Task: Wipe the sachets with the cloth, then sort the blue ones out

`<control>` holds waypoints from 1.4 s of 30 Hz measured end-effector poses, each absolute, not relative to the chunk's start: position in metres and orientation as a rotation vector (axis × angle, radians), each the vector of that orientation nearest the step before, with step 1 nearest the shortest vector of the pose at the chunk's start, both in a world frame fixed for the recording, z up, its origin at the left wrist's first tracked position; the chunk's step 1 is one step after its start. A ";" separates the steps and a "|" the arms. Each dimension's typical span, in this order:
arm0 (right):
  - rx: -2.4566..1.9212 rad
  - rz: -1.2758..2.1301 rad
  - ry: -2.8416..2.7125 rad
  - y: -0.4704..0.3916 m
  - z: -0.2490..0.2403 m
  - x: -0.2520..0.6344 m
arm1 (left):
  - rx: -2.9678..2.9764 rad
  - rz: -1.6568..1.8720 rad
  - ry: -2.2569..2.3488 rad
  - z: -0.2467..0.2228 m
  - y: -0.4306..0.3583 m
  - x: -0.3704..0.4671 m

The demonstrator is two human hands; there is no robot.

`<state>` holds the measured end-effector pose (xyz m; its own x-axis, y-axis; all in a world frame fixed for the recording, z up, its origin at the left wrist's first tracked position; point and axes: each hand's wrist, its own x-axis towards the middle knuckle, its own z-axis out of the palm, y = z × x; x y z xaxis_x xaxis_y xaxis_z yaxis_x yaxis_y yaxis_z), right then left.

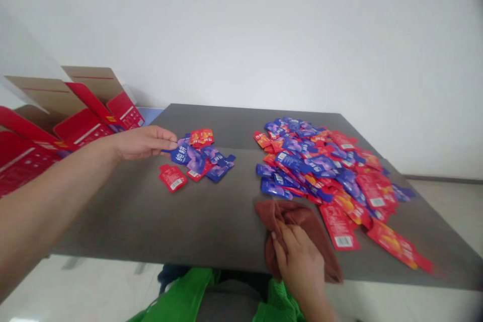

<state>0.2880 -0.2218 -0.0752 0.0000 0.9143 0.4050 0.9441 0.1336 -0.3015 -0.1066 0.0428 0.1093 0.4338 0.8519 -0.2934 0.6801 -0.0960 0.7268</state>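
My left hand [149,142] pinches the narrow end of a purple pouch [181,153] above a small group of pouches at the left of the table. That group has purple ones and an orange-red one [202,137], with a red pouch [172,178] lying apart at its front. My right hand [300,256] is closed on a crumpled brown cloth [313,226] near the front edge. Behind and to the right of the cloth spreads a large heap of red and purple pouches [320,163].
A dark grey table [151,226] extends in front of me. Red boxes [85,131] with open cardboard flaps stand beyond its left edge. A white wall [241,35] rises behind the table. One red pouch [398,246] lies close to the front right edge.
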 end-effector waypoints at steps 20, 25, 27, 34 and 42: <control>-1.768 0.170 -2.197 -0.186 -0.013 0.196 | 1.718 0.497 1.147 -0.036 -0.104 0.008; -2.207 0.226 -2.235 -0.174 -0.011 0.264 | 1.928 0.523 1.228 -0.044 -0.114 0.016; -2.321 0.186 -2.173 -0.178 -0.001 0.278 | 1.926 0.559 1.221 -0.045 -0.115 0.015; -1.909 0.181 -2.282 -0.193 -0.004 0.210 | 1.985 0.595 1.192 -0.049 -0.118 0.016; -2.197 0.178 -2.180 -0.185 0.001 0.250 | 2.038 0.584 1.262 -0.049 -0.120 0.017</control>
<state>0.2504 -0.1854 0.0008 0.0047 0.9986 -0.0521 0.9939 -0.0104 -0.1102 0.0168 -0.1202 -0.0489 0.4340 0.9005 0.0285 0.6048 -0.3147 0.7316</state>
